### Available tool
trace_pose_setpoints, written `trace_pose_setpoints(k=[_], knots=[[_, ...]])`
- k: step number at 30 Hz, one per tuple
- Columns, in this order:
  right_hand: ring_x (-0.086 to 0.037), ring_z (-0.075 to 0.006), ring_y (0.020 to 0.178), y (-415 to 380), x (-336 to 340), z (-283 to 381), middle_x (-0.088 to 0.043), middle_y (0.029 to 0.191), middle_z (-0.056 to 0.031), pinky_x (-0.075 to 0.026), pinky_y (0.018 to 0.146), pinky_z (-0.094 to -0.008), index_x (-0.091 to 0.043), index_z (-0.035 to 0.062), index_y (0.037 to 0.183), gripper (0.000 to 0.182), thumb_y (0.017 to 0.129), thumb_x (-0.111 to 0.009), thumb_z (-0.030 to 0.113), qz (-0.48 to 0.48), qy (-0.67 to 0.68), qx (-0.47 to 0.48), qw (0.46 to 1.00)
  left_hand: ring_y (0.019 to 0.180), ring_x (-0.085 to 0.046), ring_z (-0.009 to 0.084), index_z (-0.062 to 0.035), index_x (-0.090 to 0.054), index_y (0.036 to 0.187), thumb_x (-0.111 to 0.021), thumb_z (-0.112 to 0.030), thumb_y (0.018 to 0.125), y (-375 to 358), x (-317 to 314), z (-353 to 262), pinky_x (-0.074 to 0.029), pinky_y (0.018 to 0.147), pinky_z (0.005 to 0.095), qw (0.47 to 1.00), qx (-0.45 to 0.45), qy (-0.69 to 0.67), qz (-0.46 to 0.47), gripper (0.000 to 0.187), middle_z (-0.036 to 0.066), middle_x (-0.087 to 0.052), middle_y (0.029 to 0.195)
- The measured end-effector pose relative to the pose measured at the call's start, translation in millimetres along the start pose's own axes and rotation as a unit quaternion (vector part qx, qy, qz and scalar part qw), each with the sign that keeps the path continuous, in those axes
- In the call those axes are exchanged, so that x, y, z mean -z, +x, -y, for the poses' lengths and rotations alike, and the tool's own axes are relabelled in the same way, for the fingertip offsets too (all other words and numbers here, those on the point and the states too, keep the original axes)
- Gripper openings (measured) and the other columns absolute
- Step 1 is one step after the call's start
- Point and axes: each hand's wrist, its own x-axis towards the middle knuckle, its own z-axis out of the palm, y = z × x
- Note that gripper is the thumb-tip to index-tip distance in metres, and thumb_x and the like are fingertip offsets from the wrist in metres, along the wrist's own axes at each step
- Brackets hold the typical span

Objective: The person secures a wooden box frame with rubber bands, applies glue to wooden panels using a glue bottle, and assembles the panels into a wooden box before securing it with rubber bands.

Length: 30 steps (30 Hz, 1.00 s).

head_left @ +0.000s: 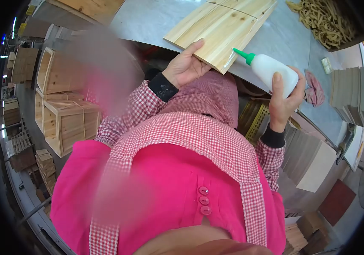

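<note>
Clasping a white bottle (272,73) in the right hand (284,102), left hand (185,67) pinching a wooden board (222,33) by its edge

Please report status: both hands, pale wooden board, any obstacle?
Left hand holding flat pale wooden board. Right hand gripping white plastic bottle, pointed green nozzle at board's edge. Nothing visible between nozzle and board.

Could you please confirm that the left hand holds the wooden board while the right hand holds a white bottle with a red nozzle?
Not quite: the head view shows that the nozzle is green, not red; the left hand does hold the wooden board, and the right hand the white bottle.
</note>
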Motion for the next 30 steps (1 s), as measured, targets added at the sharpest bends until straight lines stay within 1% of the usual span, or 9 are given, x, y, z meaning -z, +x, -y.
trace_pose_setpoints(k=[2, 3, 5, 7, 11, 14, 24, 27, 30], knots=[[-0.056, -0.016, 0.084, -1.3, -0.5, 6.2, -0.058, 0.095, -0.0088, -0.047, 0.075, -0.0288, -0.053, -0.0015, 0.109, 0.036, 0.082, -0.071, 0.015, 0.011, -0.034, 0.049, 0.998, 0.122, -0.051, 0.0236, -0.0008, -0.031, 0.137, -0.055, -0.023, 0.096, 1.3, -0.8, -0.2, -0.045, 0.105, 0.0359, 1.0, -0.003, -0.001, 0.0, 0.052, 0.016, -0.048, 0.133], [-0.056, -0.016, 0.084, -4.8, 1.1, 9.8, -0.058, 0.095, -0.0088, -0.047, 0.075, -0.0288, -0.053, -0.0015, 0.109, 0.036, 0.082, -0.071, 0.015, 0.012, -0.032, 0.049, 0.998, 0.123, -0.051, 0.0236, -0.0009, -0.03, 0.137, -0.055, -0.023, 0.096, 0.9, -0.6, 0.4, -0.044, 0.105, 0.0355, 1.0, -0.002, -0.004, 0.0, 0.053, 0.017, -0.047, 0.135], [-0.056, -0.017, 0.085, -13.7, 7.4, 18.1, -0.058, 0.095, -0.0093, -0.047, 0.076, -0.0288, -0.053, -0.0018, 0.109, 0.037, 0.081, -0.071, 0.015, 0.055, -0.01, 0.033, 0.998, 0.123, -0.051, 0.0237, -0.001, -0.029, 0.137, -0.055, -0.023, 0.096, 0.1, 0.4, 0.4, -0.044, 0.105, 0.0352, 1.0, -0.003, -0.006, 0.0, 0.053, 0.018, -0.046, 0.136], [-0.056, -0.0175, 0.086, -14.7, 8.2, 18.6, -0.058, 0.095, -0.0095, -0.046, 0.076, -0.0288, -0.053, -0.002, 0.109, 0.038, 0.081, -0.072, 0.014, 0.075, 0.001, 0.027, 0.997, 0.122, -0.051, 0.0227, -0.0017, -0.031, 0.137, -0.054, -0.023, 0.096, -1.2, 0.7, 1.3, -0.045, 0.104, 0.0351, 1.0, 0.004, -0.005, -0.008, 0.052, 0.015, -0.046, 0.136], [-0.058, -0.0185, 0.082, 7.4, 2.2, -3.7, -0.06, 0.093, -0.0097, -0.048, 0.074, -0.0292, -0.053, -0.0019, 0.109, 0.038, 0.08, -0.072, 0.014, 0.008, -0.035, 0.091, 0.995, 0.122, -0.051, 0.0223, -0.0029, -0.032, 0.138, -0.054, -0.023, 0.096, -3.6, -2.2, 1.1, -0.045, 0.103, 0.0349, 1.0, 0.012, -0.014, -0.001, 0.051, 0.013, -0.045, 0.138], [-0.06, -0.0193, 0.081, 35.0, -3.1, -31.0, -0.062, 0.091, -0.0103, -0.049, 0.073, -0.0311, -0.054, -0.0012, 0.108, 0.038, 0.079, -0.073, 0.015, -0.055, -0.035, 0.088, 0.994, 0.122, -0.051, 0.023, -0.004, -0.032, 0.139, -0.054, -0.023, 0.096, -5.8, -0.1, 0.4, -0.045, 0.103, 0.0351, 1.0, 0.018, -0.021, 0.004, 0.052, 0.012, -0.045, 0.138], [-0.064, -0.0258, 0.079, 130.5, -20.6, -88.9, -0.064, 0.089, -0.0157, -0.051, 0.073, -0.0356, -0.055, 0.0002, 0.105, 0.038, 0.079, -0.073, 0.02, -0.168, -0.102, 0.114, 0.974, 0.126, -0.049, 0.0237, -0.0037, -0.032, 0.141, -0.053, -0.025, 0.097, -13.1, -1.6, -0.9, -0.043, 0.104, 0.0379, 0.999, 0.033, -0.023, -0.027, 0.053, 0.014, -0.047, 0.138], [-0.064, -0.0274, 0.079, 157.3, -26.5, -104.3, -0.064, 0.089, -0.0165, -0.051, 0.073, -0.0363, -0.055, 0.0001, 0.105, 0.038, 0.079, -0.073, 0.021, -0.199, -0.11, 0.111, 0.967, 0.121, -0.053, 0.0234, -0.0042, -0.035, 0.138, -0.054, -0.024, 0.096, -14.5, -2.9, -1.9, -0.046, 0.102, 0.0367, 0.997, 0.044, -0.031, -0.047, 0.05, 0.013, -0.05, 0.134], [-0.064, -0.0282, 0.078, 178.1, -29.9, -120.3, -0.064, 0.09, -0.0176, -0.05, 0.074, -0.0375, -0.055, -0.0009, 0.104, 0.039, 0.079, -0.074, 0.023, -0.236, -0.132, 0.092, 0.958, 0.121, -0.053, 0.0232, -0.0041, -0.035, 0.138, -0.055, -0.024, 0.096, -14.6, -3.0, -2.6, -0.046, 0.102, 0.0374, 0.998, 0.049, -0.028, -0.038, 0.05, 0.013, -0.05, 0.135]])
